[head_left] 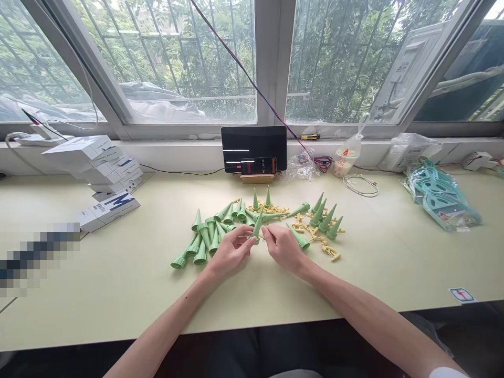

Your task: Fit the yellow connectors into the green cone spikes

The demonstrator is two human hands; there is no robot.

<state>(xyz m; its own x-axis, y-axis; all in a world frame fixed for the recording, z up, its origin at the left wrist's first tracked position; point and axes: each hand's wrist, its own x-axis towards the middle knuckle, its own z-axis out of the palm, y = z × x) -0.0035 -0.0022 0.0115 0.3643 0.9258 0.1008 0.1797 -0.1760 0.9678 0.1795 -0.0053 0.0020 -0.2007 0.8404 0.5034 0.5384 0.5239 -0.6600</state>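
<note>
Your left hand (pixel 231 252) grips a pointy green plastic cone (pixel 257 226); your right hand (pixel 284 249) curls, grip unclear. Pale-yellow desk (pixel 252 296) spreads wide toward its front edge (pixel 255 325), bottom middle.

Head-worn view looks forward and down; desk (pixel 252 294) close, windows (pixel 346 58) beyond.

Left hand (pixel 233 249) holding a green cone (pixel 258 226) point up, right hand (pixel 284 247) curled just beside it, more green cones (pixel 204 233) and yellow pieces (pixel 334 257) around, pale table (pixel 157 299), dark screen (pixel 254 143) behind.
</note>
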